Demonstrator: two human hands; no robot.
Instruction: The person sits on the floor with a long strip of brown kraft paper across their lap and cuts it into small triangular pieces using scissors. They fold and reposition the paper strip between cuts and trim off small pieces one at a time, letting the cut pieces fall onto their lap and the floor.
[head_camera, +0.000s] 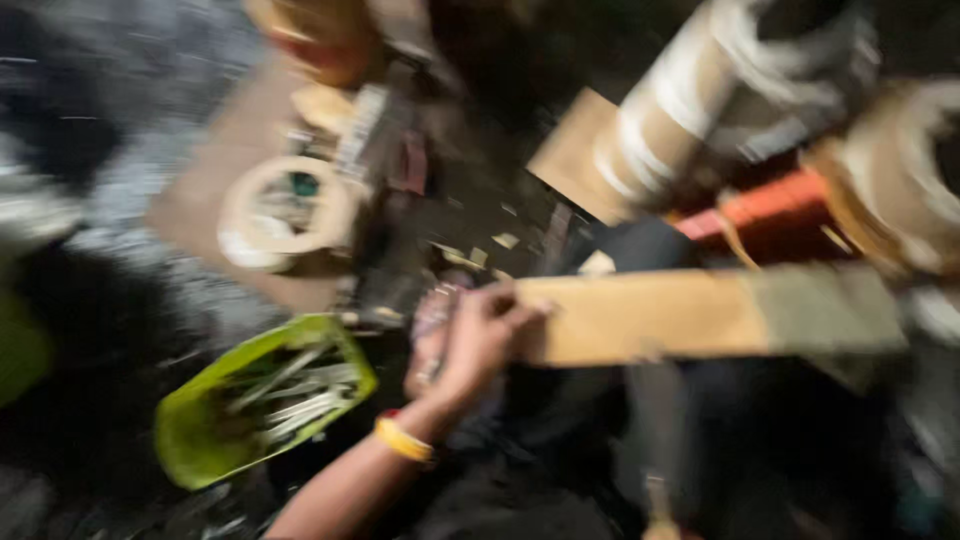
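Dark littered floor (110, 330), green tray of metal pieces (262, 397), tape roll (283, 212), brown board (225, 170)

The head view is heavily smeared by motion blur; nearly every edge is streaked and nothing is truly sharp. The light is dim and warm, with large parts of the lower frame and the left side sunk in near-black shadow. The brightest patches are the wooden plank (690, 315), the green tray (190, 430) and the pale cardboard tubes (690, 110) at upper right (their white bands blown into soft glare). The left hand (470, 345) reads only as a blurred shape, its fingers indistinct. Small items in the middle dissolve into smudges.
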